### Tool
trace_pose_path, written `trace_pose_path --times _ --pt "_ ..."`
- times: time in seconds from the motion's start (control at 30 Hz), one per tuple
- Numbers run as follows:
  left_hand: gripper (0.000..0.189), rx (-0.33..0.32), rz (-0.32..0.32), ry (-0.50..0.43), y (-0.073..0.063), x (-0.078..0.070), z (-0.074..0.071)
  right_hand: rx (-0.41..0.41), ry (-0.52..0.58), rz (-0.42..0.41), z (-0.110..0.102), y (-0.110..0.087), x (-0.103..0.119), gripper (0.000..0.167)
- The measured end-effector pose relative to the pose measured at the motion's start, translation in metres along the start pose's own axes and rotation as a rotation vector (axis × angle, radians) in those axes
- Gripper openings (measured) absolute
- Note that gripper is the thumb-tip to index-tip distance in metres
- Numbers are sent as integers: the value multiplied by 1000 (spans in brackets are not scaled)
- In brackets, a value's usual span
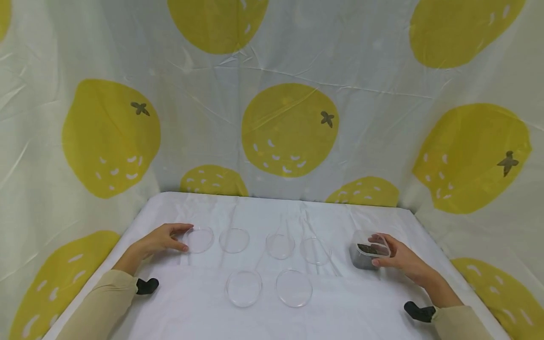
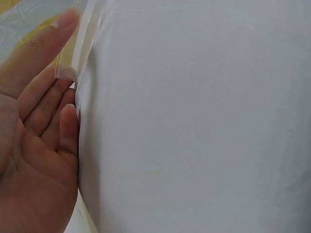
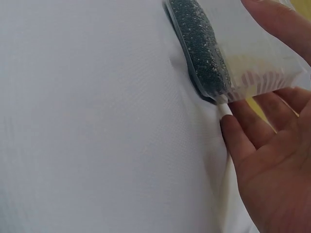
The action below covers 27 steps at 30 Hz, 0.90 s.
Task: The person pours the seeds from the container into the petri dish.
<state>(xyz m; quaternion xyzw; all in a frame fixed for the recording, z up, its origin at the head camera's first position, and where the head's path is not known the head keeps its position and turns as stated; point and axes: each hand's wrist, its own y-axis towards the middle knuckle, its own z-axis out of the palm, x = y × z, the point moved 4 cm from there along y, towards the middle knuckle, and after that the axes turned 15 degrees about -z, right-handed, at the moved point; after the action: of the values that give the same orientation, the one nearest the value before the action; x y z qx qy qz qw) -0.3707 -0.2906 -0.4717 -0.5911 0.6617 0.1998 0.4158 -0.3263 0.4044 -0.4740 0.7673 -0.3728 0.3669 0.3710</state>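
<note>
At the left end of the back row, my left hand [image 1: 163, 237] holds a clear petri dish [image 1: 200, 240] between thumb and fingers at its left side. The left wrist view shows the thumb along the wall of that dish [image 2: 82, 46]. On the right, my right hand [image 1: 399, 257] grips a clear plastic container [image 1: 369, 259] from its right side, thumb in front and fingers behind. Dark grains [image 3: 199, 46] fill the lower part of the container, which stands on the table. Its far side is partly hidden by the hand.
Three more clear dishes [image 1: 234, 241] continue the back row, and two others [image 1: 294, 288] lie closer to me in the middle. A creased white cloth [image 1: 191, 302] covers the table. Lemon-print curtains [image 1: 204, 118] enclose the back and both sides.
</note>
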Motion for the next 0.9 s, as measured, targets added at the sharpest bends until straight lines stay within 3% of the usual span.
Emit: trace_pose_path --times 0.2,0.53,0.9 --pt "72 -8 6 7 -1 3 1 -1 -4 19 4 8 12 81" --pt "72 6 30 -8 -2 4 -2 -11 -67 -27 2 27 35 74" --pt "73 2 25 -14 1 4 -1 -36 -18 -72 10 53 50 74"
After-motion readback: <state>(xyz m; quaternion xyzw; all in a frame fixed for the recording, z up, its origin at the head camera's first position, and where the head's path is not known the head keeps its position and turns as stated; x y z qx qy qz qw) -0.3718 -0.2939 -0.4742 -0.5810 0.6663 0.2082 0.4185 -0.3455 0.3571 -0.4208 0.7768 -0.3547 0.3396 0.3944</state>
